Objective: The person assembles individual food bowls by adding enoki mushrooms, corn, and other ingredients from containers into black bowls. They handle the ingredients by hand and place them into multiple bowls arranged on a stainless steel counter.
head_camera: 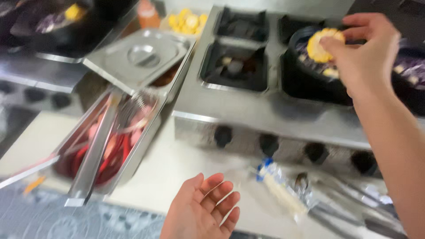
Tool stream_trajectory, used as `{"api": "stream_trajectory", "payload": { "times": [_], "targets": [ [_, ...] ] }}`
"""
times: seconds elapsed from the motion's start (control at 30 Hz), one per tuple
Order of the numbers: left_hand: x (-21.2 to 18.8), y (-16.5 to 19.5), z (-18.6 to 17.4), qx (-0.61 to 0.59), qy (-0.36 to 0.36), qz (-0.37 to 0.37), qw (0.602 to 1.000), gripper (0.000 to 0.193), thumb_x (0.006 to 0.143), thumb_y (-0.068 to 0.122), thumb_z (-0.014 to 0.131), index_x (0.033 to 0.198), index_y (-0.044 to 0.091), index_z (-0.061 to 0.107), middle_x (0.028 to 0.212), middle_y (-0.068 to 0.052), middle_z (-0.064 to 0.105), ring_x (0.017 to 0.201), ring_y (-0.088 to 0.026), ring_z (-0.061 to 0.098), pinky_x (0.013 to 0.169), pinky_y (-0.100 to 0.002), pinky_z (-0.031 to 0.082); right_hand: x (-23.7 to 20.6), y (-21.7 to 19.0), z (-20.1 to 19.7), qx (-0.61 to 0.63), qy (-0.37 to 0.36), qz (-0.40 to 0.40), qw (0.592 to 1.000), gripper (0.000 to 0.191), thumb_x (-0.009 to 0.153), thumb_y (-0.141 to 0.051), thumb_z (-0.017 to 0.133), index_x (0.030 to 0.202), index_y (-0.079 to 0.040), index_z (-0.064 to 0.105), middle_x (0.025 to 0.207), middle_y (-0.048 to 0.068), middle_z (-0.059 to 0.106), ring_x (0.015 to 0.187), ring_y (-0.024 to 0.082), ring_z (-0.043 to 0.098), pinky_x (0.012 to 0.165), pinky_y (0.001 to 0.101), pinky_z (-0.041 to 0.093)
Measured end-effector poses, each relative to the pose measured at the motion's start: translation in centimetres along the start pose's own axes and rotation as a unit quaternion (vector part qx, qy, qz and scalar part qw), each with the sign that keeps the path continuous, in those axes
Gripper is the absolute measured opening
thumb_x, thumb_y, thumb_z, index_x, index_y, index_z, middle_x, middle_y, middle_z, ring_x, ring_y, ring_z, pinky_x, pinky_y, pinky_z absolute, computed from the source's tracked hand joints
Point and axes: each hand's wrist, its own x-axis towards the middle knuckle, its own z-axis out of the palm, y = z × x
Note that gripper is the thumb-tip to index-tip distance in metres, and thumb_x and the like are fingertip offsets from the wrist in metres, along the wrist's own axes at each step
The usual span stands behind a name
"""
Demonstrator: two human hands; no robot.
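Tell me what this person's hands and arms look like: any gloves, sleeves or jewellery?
Both hands are bare, with no gloves. The right hand leads into a forearm uncovered as far as the picture shows, with no sleeve, watch or bracelet. The left hand shows only to the wrist, with no ring visible. The picture is blurred, so fine details cannot be made out.

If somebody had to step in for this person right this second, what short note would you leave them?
Right hand: fingers pinch a yellow piece of corn cob, held over a black pot on the steel stove.
Left hand: empty, palm open, hovering above the pale counter.
Nearby: more corn pieces behind the stove; a steel tray of red and pink food with its lid ajar to the left; tongs on the counter.
Done: one corn piece picked up.
Left: the piece is not yet in the pot. The picture is blurred.
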Motion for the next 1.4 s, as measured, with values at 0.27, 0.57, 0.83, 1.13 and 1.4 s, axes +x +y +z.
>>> {"api": "stream_trajectory", "payload": {
  "times": [0.27,0.57,0.83,1.13,1.4],
  "targets": [
    [-0.3,-1.7,-9.8,-0.056,0.026,0.003,0.998,0.041,0.093,0.048,0.054,0.102,0.009,0.065,0.091,-0.009,0.068,0.088,-0.029,0.067,0.081,-0.048,0.050,-15.1,-9.1,5.4,0.257,-0.123,0.403,0.870,0.033,0.092,-0.008,0.065,0.124,-0.005,0.061,0.118,0.012,0.072,0.102,0.024,0.075,0.083,0.0357,0.059],
    [-1.4,4.0,-10.1,0.105,0.066,0.223,0.967,0.044,0.088,0.044,0.065,0.115,0.010,0.067,0.103,-0.009,0.070,0.097,-0.027,0.070,0.078,-0.043,0.053,-25.4,-14.8,7.5,0.446,-0.211,0.474,0.729,0.041,0.098,-0.004,0.055,0.137,0.006,0.053,0.129,0.025,0.071,0.111,0.034,0.074,0.091,0.0470,0.057],
    [-3.0,17.6,-15.0,0.283,-0.062,0.381,0.878,0.037,0.090,0.027,0.071,0.120,0.006,0.071,0.098,-0.008,0.084,0.080,-0.015,0.079,0.064,-0.029,0.060,-28.4,-24.2,21.2,0.435,-0.211,0.406,0.776,0.037,0.098,-0.003,0.062,0.135,0.003,0.058,0.125,0.019,0.073,0.113,0.030,0.073,0.091,0.0489,0.058],
    [-6.4,38.8,-24.0,0.358,0.021,0.416,0.835,0.035,0.086,0.024,0.079,0.114,0.005,0.077,0.088,-0.007,0.082,0.076,-0.014,0.080,0.062,-0.029,0.062,-28.9,-33.2,41.1,0.394,-0.240,0.408,0.788,0.039,0.096,-0.007,0.067,0.134,0.000,0.060,0.121,0.015,0.074,0.110,0.027,0.073,0.090,0.0448,0.058],
    [-4.8,45.4,-27.0,0.238,0.048,0.327,0.913,0.039,0.085,0.027,0.076,0.117,0.005,0.070,0.097,-0.009,0.083,0.080,-0.018,0.079,0.069,-0.034,0.062,-26.9,-33.8,49.1,0.379,-0.308,0.471,0.735,0.043,0.095,-0.006,0.070,0.136,-0.002,0.060,0.119,0.017,0.075,0.107,0.028,0.073,0.082,0.0453,0.063]
  ]
}}
